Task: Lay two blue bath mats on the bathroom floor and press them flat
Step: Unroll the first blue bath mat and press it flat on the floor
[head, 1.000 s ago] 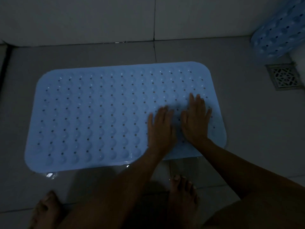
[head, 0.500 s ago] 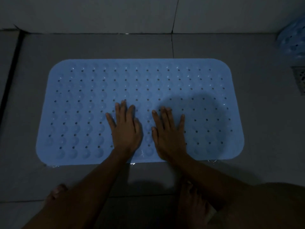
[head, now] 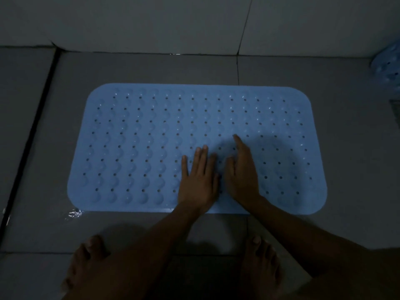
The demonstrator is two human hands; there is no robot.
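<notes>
Mat (head: 151,137) lies flat on floor (head: 281,70), near the wall. Left hand (head: 198,182) presses it, fingers straight. Right hand (head: 241,169) beside it, fingers extended. Second mat (head: 387,66) at right edge.

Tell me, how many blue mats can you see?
2. One blue mat lies flat on the floor, under both hands. The second mat is bunched up at the far right edge, mostly cut off, so more may be hidden.
</notes>
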